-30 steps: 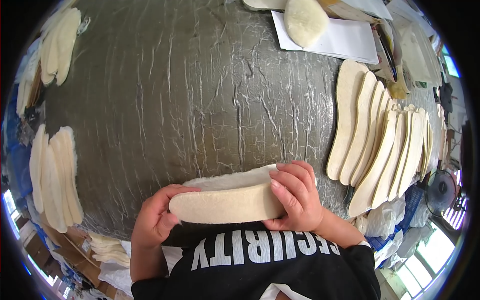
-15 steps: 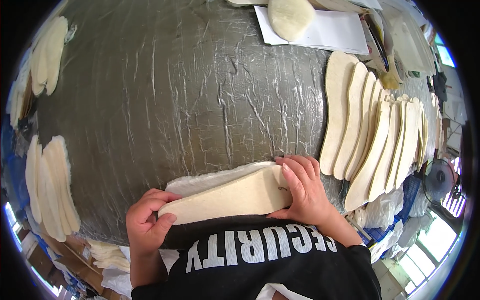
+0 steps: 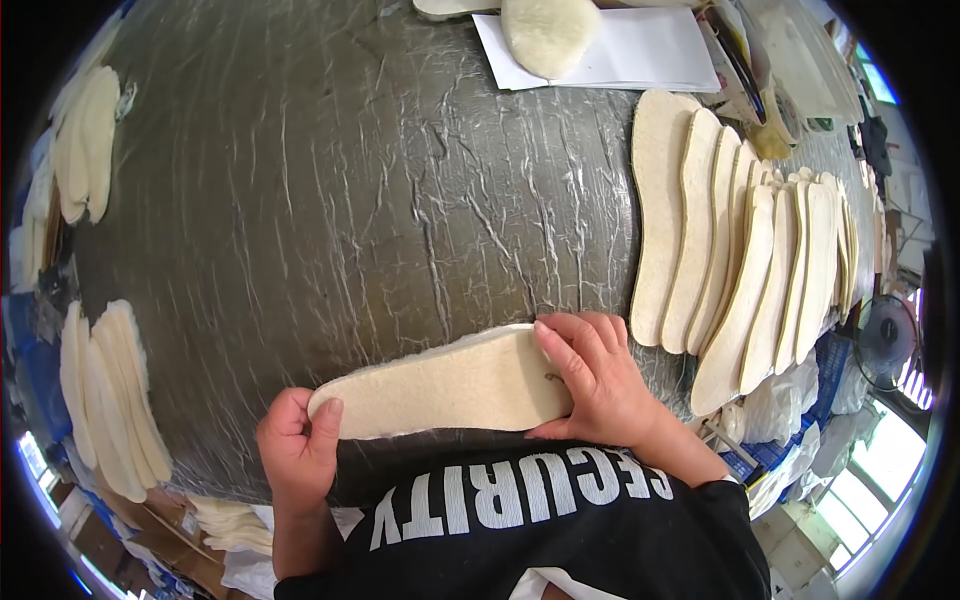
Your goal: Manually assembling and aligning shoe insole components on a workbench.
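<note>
A cream felt insole [image 3: 440, 385] lies lengthwise close to my body, over a white fluffy layer whose edge peeps out along its far side. My left hand [image 3: 302, 435] pinches the narrow left end, thumb on top and fingers curled at the rim. At the wider right end, my right hand [image 3: 595, 380] grips the insole with its thumb on the upper face and its fingers along the far edge. A small dark mark shows beside the right thumb. The fingertips beneath the insole are hidden.
Overlapping cream insoles [image 3: 660, 220] line the right side of the dark, wrinkled table covering [image 3: 330, 200]. Fluffy insoles [image 3: 115, 400] lie at the left edge. At the back, white paper sheets [image 3: 650, 50] lie beneath another fluffy piece [image 3: 550, 35]. A fan [image 3: 886, 340] stands beyond the right side.
The felt insole has shifted up over the white fluffy layer, so the two now nearly line up. My left fingers have curled in at the narrow end. The view has shifted slightly.
</note>
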Demonstrator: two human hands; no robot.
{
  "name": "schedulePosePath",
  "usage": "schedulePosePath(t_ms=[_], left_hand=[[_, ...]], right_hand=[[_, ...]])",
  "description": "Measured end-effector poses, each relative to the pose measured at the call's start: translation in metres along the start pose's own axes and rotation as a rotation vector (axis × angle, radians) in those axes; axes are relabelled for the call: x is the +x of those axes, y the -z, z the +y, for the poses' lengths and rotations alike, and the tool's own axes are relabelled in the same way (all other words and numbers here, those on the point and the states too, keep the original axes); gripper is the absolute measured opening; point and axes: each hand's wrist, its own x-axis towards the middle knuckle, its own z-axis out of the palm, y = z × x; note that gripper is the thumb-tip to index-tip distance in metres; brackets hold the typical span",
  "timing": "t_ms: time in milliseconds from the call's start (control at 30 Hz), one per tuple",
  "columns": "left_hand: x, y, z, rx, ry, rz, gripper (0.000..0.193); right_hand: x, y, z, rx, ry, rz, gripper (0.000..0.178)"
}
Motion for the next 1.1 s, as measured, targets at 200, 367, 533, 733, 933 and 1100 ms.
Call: schedulePosePath(t_ms=[200,367,533,733,933,1100], left_hand=[[-0.001,0.008,0.012,0.154,-0.299,-0.035,0.023],[-0.005,0.015,0.029,-0.324,-0.2,-0.363,0.04],[-0.004,-0.012,0.03,-0.949,0.003,-0.492,0.05],[0.009,-0.045,0.056,-0.328,0.599,-0.529,0.024],[0.007,-0.043,-0.004,-0.278,0.32,-0.629,0.042],[-0.019,-0.018,-0.038,-0.202,0.174,-0.636,0.046]], right_hand=[[-0.001,0.003,-0.004,-0.061,0.0,-0.049,0.099],[-0.007,0.002,-0.001,-0.028,0.01,-0.038,0.097],[-0.007,-0.006,0.002,0.046,0.038,0.009,0.095],[-0.01,-0.009,0.004,0.055,0.129,0.002,0.092],[-0.012,-0.01,0.003,0.089,0.121,0.041,0.09],[-0.013,-0.007,0.001,0.069,0.066,0.005,0.088]])
